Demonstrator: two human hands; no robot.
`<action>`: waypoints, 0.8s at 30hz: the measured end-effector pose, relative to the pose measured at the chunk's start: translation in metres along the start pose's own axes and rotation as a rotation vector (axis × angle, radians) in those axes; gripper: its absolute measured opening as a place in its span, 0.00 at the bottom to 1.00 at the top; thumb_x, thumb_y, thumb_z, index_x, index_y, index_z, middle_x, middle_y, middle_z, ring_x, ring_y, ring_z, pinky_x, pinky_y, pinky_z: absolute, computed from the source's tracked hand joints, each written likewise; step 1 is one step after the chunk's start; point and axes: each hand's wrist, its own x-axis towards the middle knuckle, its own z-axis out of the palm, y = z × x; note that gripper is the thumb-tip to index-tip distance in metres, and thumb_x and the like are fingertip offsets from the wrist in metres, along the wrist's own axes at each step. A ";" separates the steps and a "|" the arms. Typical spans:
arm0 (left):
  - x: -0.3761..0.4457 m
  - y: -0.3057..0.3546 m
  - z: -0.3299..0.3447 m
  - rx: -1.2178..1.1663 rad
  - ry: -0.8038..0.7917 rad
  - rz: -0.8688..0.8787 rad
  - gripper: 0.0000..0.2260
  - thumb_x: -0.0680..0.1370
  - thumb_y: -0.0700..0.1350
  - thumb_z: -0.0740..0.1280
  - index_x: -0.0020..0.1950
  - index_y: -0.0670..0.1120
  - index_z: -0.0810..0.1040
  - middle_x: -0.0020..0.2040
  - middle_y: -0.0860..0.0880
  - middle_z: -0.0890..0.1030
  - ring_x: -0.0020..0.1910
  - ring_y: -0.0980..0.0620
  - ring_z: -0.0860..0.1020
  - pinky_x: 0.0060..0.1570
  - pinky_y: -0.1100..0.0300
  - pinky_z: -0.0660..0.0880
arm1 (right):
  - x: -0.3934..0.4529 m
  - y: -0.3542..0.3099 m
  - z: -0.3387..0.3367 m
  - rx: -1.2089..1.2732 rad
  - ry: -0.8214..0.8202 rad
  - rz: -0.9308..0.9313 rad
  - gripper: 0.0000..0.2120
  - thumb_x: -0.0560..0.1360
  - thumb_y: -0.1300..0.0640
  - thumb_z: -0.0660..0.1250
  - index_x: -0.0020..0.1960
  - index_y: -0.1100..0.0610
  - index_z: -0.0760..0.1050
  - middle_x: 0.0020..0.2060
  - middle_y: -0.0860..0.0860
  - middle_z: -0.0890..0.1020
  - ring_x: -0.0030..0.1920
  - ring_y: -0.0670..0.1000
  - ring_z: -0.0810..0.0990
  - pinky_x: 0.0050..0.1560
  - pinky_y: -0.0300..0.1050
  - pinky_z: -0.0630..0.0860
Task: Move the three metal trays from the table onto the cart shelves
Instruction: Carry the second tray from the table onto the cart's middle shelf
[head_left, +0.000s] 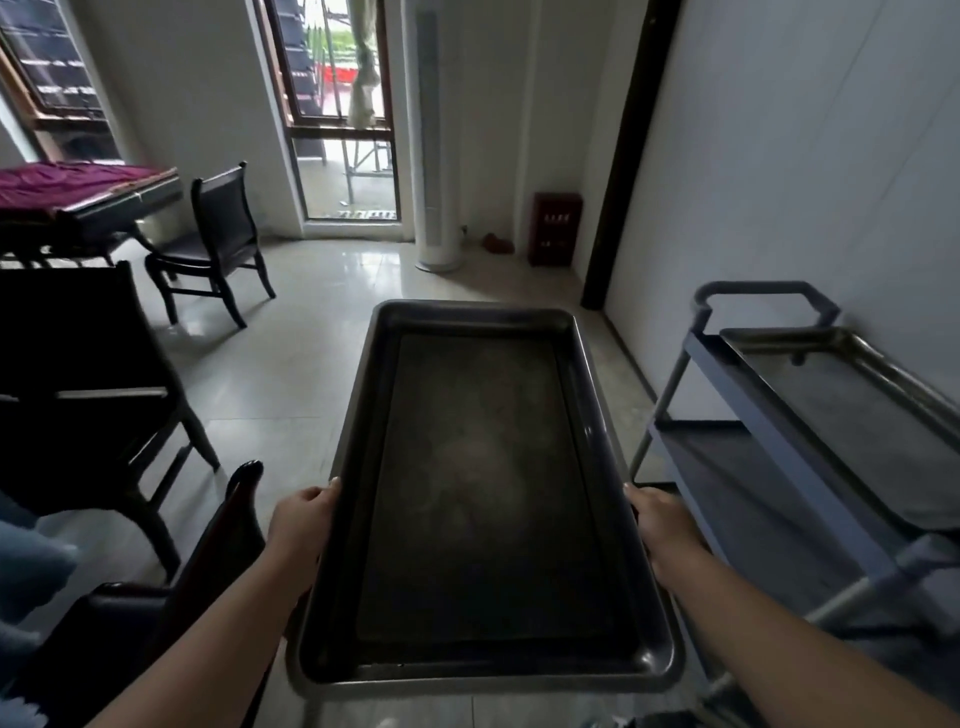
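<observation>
A large dark metal tray (483, 467) hangs level in the air in front of me, long side pointing away. My left hand (301, 525) grips its left rim and my right hand (662, 525) grips its right rim, both near the close end. A second rim shows just under the tray's near edge, so it may be two stacked trays; I cannot tell for sure. To the right stands the blue-grey cart (769, 415) with a metal tray (852, 395) lying on its top shelf. The shelf below it looks bare.
Dark wooden chairs (213, 234) and a dark table stand to the left, one chair back close by my left forearm. A white tower fan (434, 156) and a red box (555, 228) stand by the far wall. Tiled floor lies open ahead.
</observation>
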 end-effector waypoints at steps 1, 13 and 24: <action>0.016 0.004 0.006 0.005 -0.009 0.007 0.16 0.82 0.50 0.65 0.40 0.42 0.82 0.37 0.42 0.84 0.39 0.44 0.83 0.34 0.57 0.74 | 0.012 0.000 0.005 0.010 0.016 0.003 0.14 0.80 0.52 0.63 0.49 0.62 0.82 0.45 0.61 0.85 0.46 0.61 0.84 0.44 0.50 0.78; 0.218 0.077 0.082 0.206 -0.278 0.033 0.16 0.81 0.53 0.65 0.42 0.43 0.83 0.40 0.39 0.84 0.41 0.41 0.82 0.39 0.48 0.78 | 0.104 0.004 0.057 0.156 0.315 0.147 0.13 0.74 0.47 0.68 0.40 0.55 0.84 0.37 0.57 0.86 0.37 0.55 0.85 0.41 0.51 0.80; 0.303 0.096 0.227 0.360 -0.491 0.087 0.16 0.81 0.51 0.65 0.41 0.42 0.83 0.37 0.39 0.82 0.37 0.41 0.80 0.46 0.40 0.79 | 0.170 0.049 0.039 0.347 0.575 0.224 0.11 0.77 0.54 0.68 0.45 0.61 0.81 0.40 0.60 0.82 0.43 0.56 0.80 0.47 0.51 0.75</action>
